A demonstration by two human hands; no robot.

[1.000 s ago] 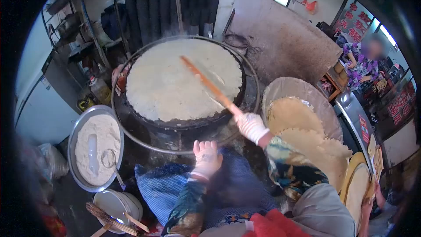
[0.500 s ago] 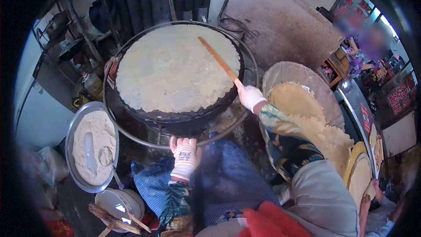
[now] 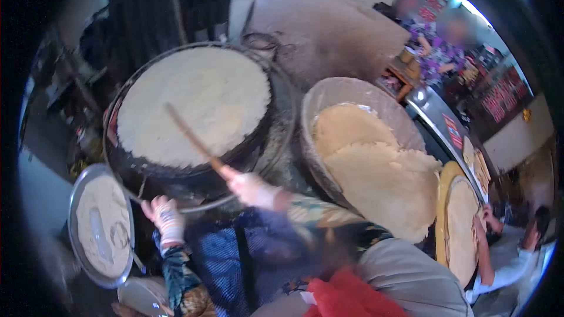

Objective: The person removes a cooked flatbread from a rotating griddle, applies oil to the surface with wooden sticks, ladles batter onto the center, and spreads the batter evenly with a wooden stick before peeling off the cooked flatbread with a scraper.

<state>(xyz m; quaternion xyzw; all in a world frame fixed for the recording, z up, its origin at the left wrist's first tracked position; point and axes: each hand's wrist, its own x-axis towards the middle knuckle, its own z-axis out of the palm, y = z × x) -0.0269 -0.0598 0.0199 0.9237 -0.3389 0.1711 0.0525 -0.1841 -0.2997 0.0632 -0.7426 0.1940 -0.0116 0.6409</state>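
In the head view my right hand (image 3: 252, 189), in a light glove, is closed around the handle of a long flat wooden stick (image 3: 191, 139). The stick slants up and left across the near part of a pale, thin flatbread (image 3: 197, 100) that covers a large round griddle (image 3: 170, 175). My left hand (image 3: 164, 218), in a striped glove, has its fingers curled over the metal ring (image 3: 202, 206) around the griddle, on its near left side. Motion blurs the right hand somewhat.
A metal basin (image 3: 73, 223) of flour with a bottle and ladle stands left, above a bucket (image 3: 144, 296). On the right, a lined basket (image 3: 329, 91) holds stacked flatbreads (image 3: 376, 182). Beyond it, another person's hands (image 3: 483, 229) touch a round board (image 3: 442, 217). More people (image 3: 437, 58) stand behind.
My right hand has swung the stick left and toward me over the flatbread. My left hand stays at the ring. The whole view has turned to the right.
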